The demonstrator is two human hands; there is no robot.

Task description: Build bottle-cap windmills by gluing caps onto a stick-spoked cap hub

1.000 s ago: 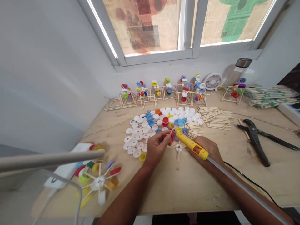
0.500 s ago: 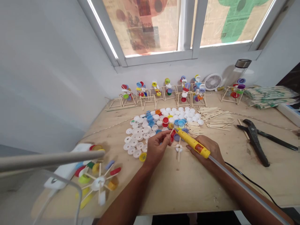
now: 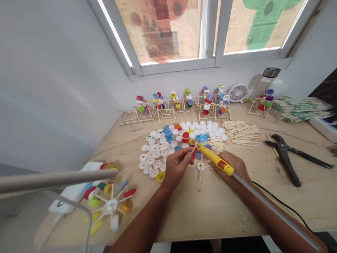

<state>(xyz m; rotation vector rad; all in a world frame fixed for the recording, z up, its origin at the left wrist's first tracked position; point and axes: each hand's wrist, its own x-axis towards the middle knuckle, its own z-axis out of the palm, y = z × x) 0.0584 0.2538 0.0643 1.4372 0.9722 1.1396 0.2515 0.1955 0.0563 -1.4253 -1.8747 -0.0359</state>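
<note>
Between its thumb and fingers, my left hand point(image 3: 179, 164) pinches a short wooden stick point(image 3: 194, 148). My right hand point(image 3: 234, 168) is closed round a yellow glue gun point(image 3: 216, 159), whose nozzle meets or nearly meets the end of that stick. A clear glue rod point(image 3: 273, 207) runs out of the gun's back over my right forearm. Below the nozzle, a white cap point(image 3: 200, 167) with sticks crossing out from it lies on the table. Many white and coloured bottle caps point(image 3: 157, 154) spread beside my left hand.
Small wheel models on stick frames point(image 3: 176, 102) stand along the wall. Loose sticks point(image 3: 243, 133) and black pliers point(image 3: 285, 158) lie to the right. At the left are a larger cap wheel point(image 3: 110, 206), a white power strip point(image 3: 65, 203) and a grey bar point(image 3: 58, 179) crossing the view.
The glue gun's nozzle has come slightly nearer to the stick's tip in my left hand. Both hands keep their grips and have hardly moved. The view has shifted a little.
</note>
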